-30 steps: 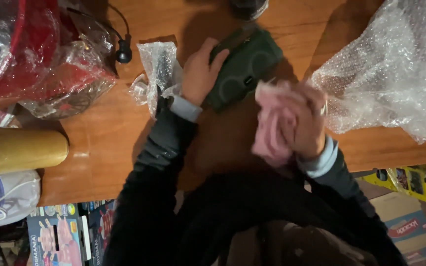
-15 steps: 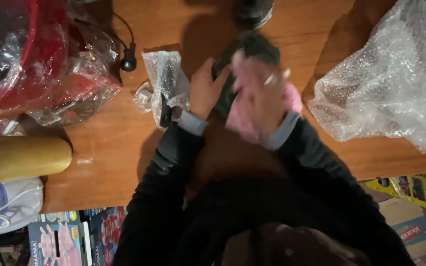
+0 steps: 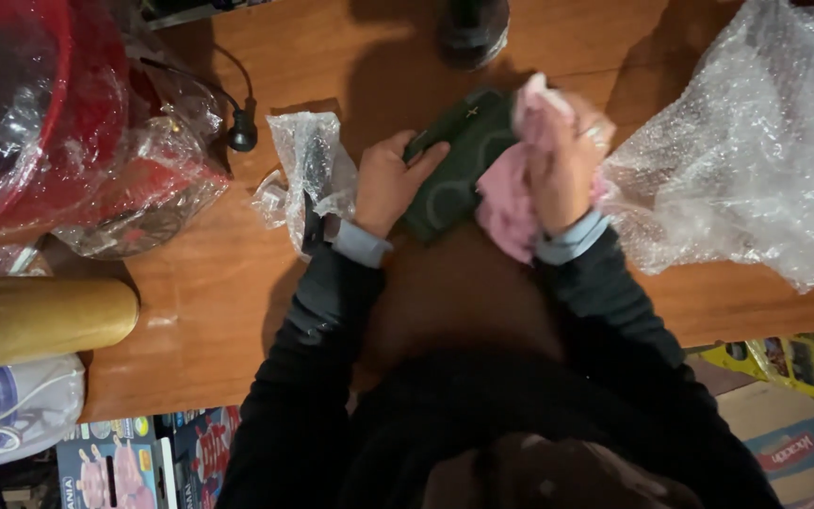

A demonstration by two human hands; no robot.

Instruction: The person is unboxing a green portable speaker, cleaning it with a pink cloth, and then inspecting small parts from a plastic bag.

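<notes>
Wooden table (image 3: 209, 283), orange-brown top. On it: dark green device (image 3: 454, 160) at centre, small clear bag (image 3: 308, 165) just to its left, bubble wrap (image 3: 746, 151) at right, red item in clear plastic (image 3: 58, 113) at left w/ black cable (image 3: 237, 123), tan roll (image 3: 40, 316) at left edge.
</notes>
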